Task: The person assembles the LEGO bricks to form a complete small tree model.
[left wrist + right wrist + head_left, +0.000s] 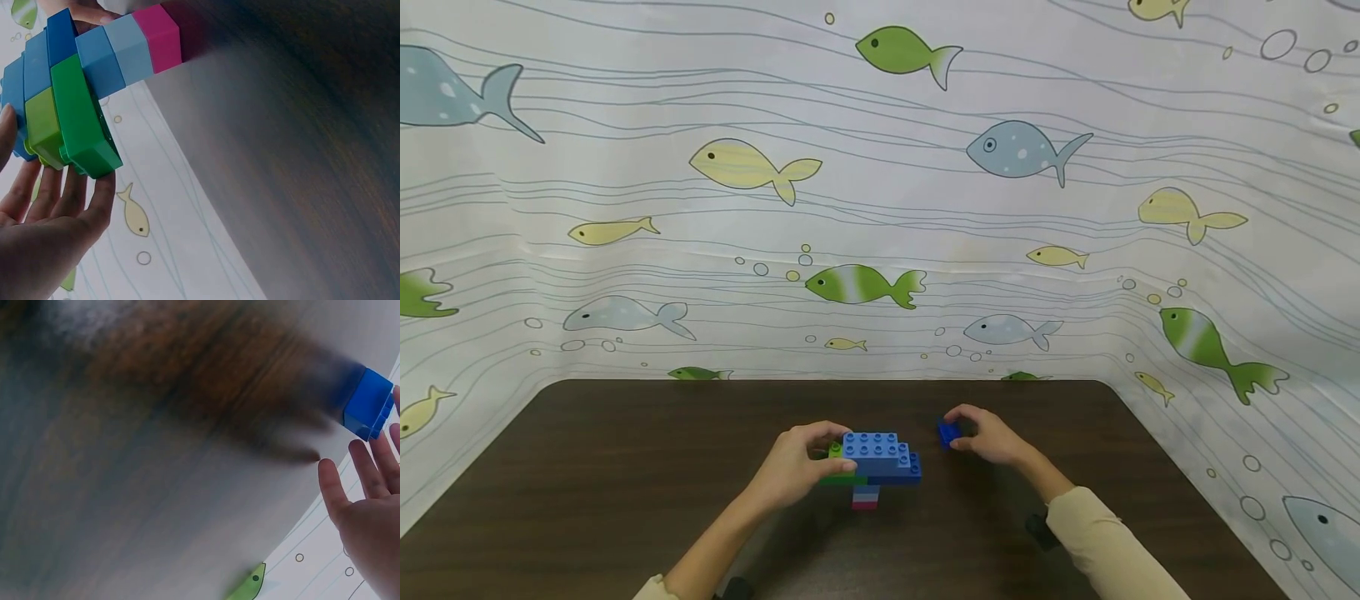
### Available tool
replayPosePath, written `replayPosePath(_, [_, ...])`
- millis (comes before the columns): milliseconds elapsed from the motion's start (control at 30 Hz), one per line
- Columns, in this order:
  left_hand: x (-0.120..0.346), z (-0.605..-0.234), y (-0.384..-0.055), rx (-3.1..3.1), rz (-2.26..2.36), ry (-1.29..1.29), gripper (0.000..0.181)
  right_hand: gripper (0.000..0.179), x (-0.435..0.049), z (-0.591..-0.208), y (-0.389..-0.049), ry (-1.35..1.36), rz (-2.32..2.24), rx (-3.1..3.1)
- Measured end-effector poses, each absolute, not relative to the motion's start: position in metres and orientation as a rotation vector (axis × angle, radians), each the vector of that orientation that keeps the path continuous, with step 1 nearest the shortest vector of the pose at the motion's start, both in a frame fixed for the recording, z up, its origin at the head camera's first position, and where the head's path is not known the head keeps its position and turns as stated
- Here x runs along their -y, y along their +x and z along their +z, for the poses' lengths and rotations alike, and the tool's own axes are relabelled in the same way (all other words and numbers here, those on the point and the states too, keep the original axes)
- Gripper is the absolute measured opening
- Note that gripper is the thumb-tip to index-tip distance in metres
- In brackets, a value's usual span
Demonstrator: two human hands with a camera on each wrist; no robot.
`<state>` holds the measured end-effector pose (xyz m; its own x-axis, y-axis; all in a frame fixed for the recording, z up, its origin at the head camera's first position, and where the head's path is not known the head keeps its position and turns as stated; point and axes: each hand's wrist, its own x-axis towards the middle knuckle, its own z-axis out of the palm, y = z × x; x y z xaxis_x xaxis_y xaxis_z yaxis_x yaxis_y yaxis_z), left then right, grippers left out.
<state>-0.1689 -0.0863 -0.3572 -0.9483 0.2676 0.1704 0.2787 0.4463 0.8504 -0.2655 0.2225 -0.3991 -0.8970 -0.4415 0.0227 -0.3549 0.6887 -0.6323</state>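
Note:
My left hand (pixel 797 467) holds a built stack of toy bricks, its thumb on the near side and its fingers behind the left end. On top of the stack is a light blue brick (pixel 871 454), with a lime green brick (pixel 45 122) beside it. Below them lie a green brick (pixel 78 112) and a dark blue brick (pixel 895 479). A narrow column of blue, pale blue and pink bricks (pixel 157 39) stands underneath. To the right, my right hand (pixel 992 437) has its thumb and fingers about a small blue brick (pixel 369 400) on the table, fingertips right at its sides.
The dark brown wooden table (pixel 625 467) spreads under both hands. Behind it and along its sides stands a white fish-patterned backdrop (pixel 737 250). Dark wrist straps (pixel 1040 531) show near the sleeves.

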Motion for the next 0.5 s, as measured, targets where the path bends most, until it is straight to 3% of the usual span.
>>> replayPosePath(500, [0.0868,-0.3581,-0.1692,2.663,-1.57,-0.521,0.033,0.027,-0.2287,-0.399,-0.2562,-0.684,-0.96,-2.73])
